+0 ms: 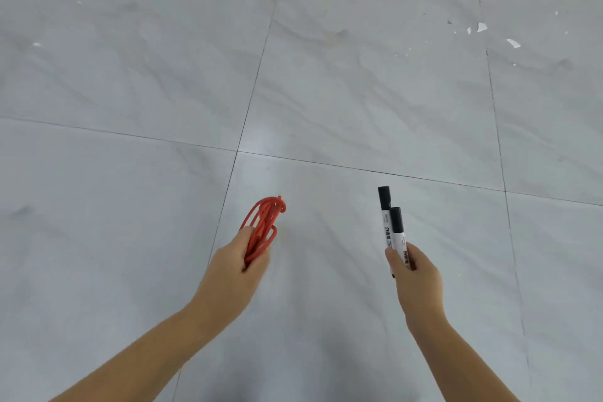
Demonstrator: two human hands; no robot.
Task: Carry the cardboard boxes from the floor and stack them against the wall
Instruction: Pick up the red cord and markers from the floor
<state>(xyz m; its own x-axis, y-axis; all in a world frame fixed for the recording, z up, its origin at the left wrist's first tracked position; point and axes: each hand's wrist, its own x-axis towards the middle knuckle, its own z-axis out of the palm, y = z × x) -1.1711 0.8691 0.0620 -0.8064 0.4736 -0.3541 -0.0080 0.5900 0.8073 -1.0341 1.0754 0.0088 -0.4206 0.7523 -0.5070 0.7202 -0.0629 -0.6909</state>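
The left hand (239, 266) clutches a red cord bundle (262, 228) and the right hand (412, 274) grasps two whiteboard markers (391, 225), maybe to clear the floor (130, 75) first.

The left hand (239, 266) holds a bunch of red cord (262, 227). The right hand (416, 274) holds two markers (391, 228) with black caps, standing up. Below is grey tile floor (359, 91).

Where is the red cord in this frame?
In the head view the red cord is bunched in the left hand, low and left of centre above the tiled floor; the right hand beside it holds two markers.
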